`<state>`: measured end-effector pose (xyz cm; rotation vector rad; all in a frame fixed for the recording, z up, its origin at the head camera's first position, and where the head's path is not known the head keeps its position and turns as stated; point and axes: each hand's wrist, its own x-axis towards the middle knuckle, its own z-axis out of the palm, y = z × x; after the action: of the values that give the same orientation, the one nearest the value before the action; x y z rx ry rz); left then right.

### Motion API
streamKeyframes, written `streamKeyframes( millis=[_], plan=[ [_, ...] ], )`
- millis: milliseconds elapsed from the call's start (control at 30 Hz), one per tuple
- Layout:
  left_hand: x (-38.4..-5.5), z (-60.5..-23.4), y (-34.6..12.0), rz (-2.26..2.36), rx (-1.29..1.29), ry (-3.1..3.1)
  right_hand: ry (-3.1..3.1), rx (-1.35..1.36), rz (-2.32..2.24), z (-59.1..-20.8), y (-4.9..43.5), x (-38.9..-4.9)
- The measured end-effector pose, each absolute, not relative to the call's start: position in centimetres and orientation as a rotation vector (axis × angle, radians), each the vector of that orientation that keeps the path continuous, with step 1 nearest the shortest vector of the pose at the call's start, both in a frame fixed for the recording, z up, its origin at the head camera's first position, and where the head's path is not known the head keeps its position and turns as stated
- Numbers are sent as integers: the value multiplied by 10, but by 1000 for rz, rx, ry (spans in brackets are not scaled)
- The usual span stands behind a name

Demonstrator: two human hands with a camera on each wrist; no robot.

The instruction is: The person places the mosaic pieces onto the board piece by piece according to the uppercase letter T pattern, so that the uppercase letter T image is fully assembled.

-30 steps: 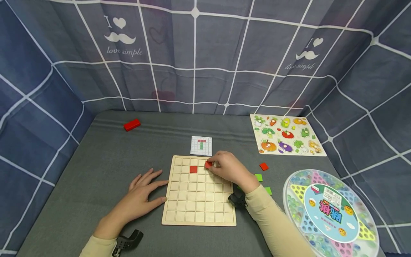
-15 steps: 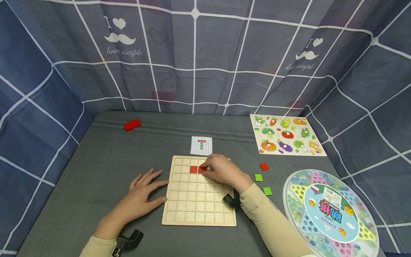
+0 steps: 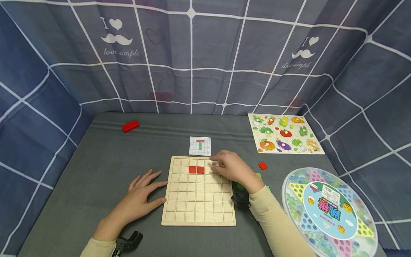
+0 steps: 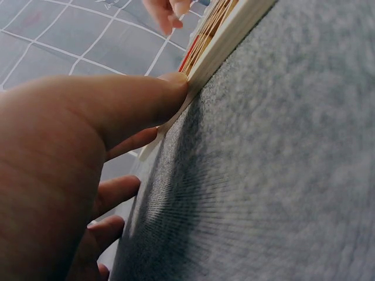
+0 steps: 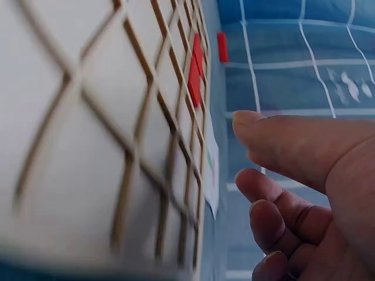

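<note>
Two red square tiles lie side by side in the second row of a wooden grid board. My left hand rests on the table at the board's left edge, thumb and forefinger touching the rim, fingers spread. Over the board's upper right cells hovers my right hand; its thumb and fingers are apart with nothing between them, as the right wrist view also shows. Just behind the board lies a pattern card with a red and green T. A loose red tile sits right of my right hand.
Green tiles lie partly hidden by my right arm. A round marble game box stands at the right. A vegetable puzzle board is at the back right, a red block at the back left. Curtains enclose the table.
My right hand has set the second red tile beside the first, let it go, and drawn back to the right. My left hand has stayed at the board's edge. The view has shifted slightly.
</note>
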<state>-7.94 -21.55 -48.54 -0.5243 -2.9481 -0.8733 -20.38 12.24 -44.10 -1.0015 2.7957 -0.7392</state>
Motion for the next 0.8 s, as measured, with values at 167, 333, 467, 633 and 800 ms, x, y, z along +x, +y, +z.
streamKeyframes(
  millis=[167, 333, 467, 633, 800],
  plan=[
    [-80, -486, -215, -874, -525, -2955, 2876, -857, -751, -437, 157, -203],
    [-79, -487, -217, -883, -523, -2946, 2925, -706, -762, -436, 187, -203],
    [-80, -488, -218, -879, -530, -2940, 2966, -631, -747, -436, 207, -203],
    [-81, -487, -217, -878, -534, -2938, 2994, -558, -710, -434, 228, -202],
    [-82, -486, -216, -872, -530, -2932, 3011, -492, -691, -434, 248, -199]
  ],
)
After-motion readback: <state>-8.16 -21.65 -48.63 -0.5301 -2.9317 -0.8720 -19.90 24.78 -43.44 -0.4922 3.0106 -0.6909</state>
